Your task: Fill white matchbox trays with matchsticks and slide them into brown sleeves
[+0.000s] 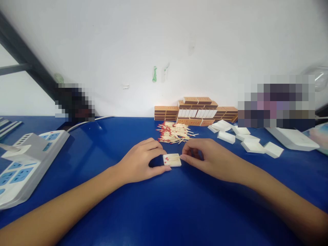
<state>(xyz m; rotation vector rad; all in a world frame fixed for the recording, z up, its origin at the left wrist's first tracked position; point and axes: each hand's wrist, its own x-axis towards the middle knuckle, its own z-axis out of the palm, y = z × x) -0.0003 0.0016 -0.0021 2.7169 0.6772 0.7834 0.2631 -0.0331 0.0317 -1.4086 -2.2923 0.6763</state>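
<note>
A small white matchbox tray (176,165) lies on the blue table with a few red-tipped matches (174,159) inside, their heads toward the left end. My left hand (142,160) steadies the tray's left side, thumb at the near edge and fingers at the far edge. At the right end, the thumb and forefinger of my right hand (205,155) are pinched together beside the tray's rim; whatever is between them, if anything, cannot be made out. Just beyond the tray is a loose heap of matches (175,132), most heads pointing left.
Stacked brown matchboxes (197,121) stand against the wall behind the heap. Several white trays (252,146) lie scattered at the right, near a larger white box (294,138). A power strip (33,164) with a plugged-in adapter occupies the left side.
</note>
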